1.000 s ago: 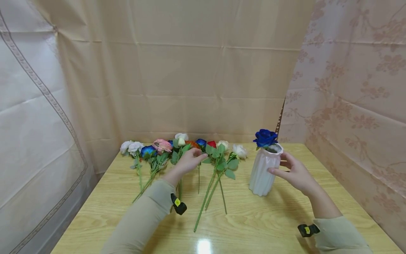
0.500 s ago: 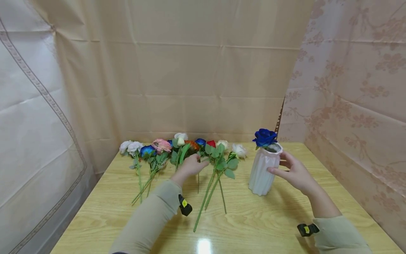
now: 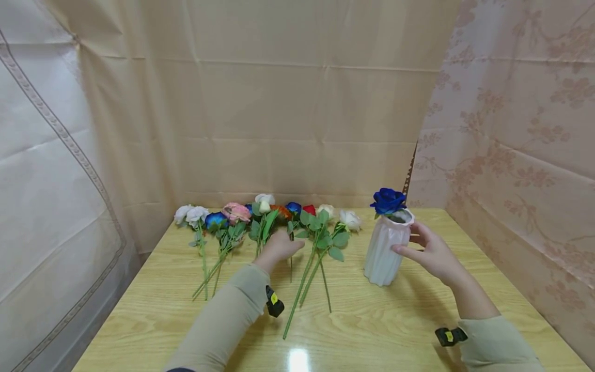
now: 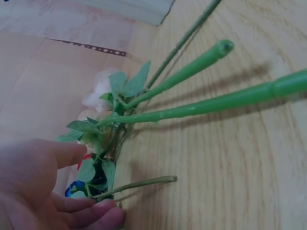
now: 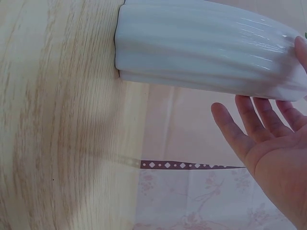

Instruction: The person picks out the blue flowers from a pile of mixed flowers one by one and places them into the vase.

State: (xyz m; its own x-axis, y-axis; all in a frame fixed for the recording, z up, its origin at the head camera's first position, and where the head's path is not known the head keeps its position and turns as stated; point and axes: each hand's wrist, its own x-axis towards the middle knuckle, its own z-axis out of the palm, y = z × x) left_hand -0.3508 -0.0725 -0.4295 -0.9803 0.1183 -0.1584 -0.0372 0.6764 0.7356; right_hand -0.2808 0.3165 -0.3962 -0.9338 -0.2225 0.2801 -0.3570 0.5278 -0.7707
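In the head view my right hand (image 3: 433, 254) holds a white fluted vase (image 3: 385, 253) near its rim, thumb on the near side and fingers behind. One dark blue rose (image 3: 389, 201) stands in the vase. My left hand (image 3: 281, 245) reaches low among the flowers at the middle of the table, beside a blue rose (image 3: 293, 207). In the left wrist view its thumb is apart from the fingers, and a thin rose stem (image 4: 139, 183) passes between them, close to the fingertips. The right wrist view has the vase base on the tabletop.
Artificial flowers lie along the back of the wooden table (image 3: 372, 330): white blooms (image 3: 197, 215) and a pink one (image 3: 237, 212) at left, a red rose (image 3: 310, 210) and a white rose (image 3: 350, 220) nearer the vase. Long green stems (image 3: 302, 294) point frontward. Curtains (image 3: 297, 103) stand behind.
My left hand has moved slightly down and to the right, lower among the flowers next to the blue rose. My right hand and the vase have stayed in place.
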